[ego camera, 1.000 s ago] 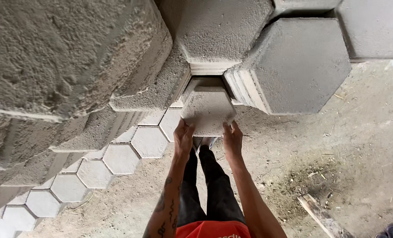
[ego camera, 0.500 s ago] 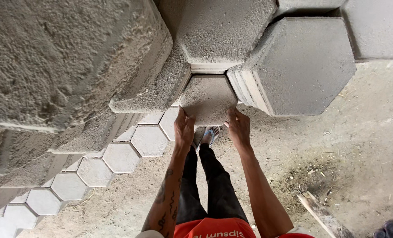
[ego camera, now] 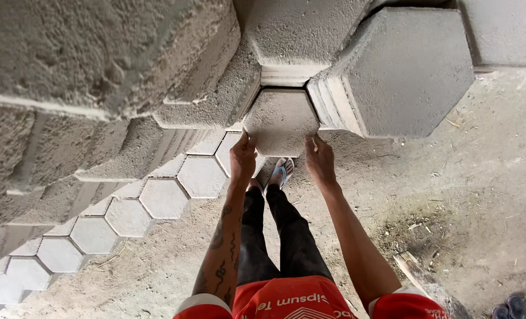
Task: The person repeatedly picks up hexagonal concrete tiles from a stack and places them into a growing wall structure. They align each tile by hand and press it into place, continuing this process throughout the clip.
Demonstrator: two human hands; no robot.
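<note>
I hold a grey hexagonal concrete paver (ego camera: 281, 118) with both hands, its flat face up. My left hand (ego camera: 242, 158) grips its lower left edge and my right hand (ego camera: 320, 160) grips its lower right edge. The paver sits in a gap between a tall stack of hexagonal pavers (ego camera: 407, 71) on the right and other stacked pavers (ego camera: 207, 106) on the left. Another stack (ego camera: 301, 35) lies just beyond it.
Stepped stacks of hexagonal pavers (ego camera: 127, 215) run down the left side toward the bottom left corner. Bare dirt ground (ego camera: 481, 195) with scattered debris lies to the right. A wooden plank (ego camera: 416, 274) lies on it. My legs and a blue sandal (ego camera: 281, 172) are below.
Both hands have pushed the paver up and forward, from below the stacks into the gap between them.
</note>
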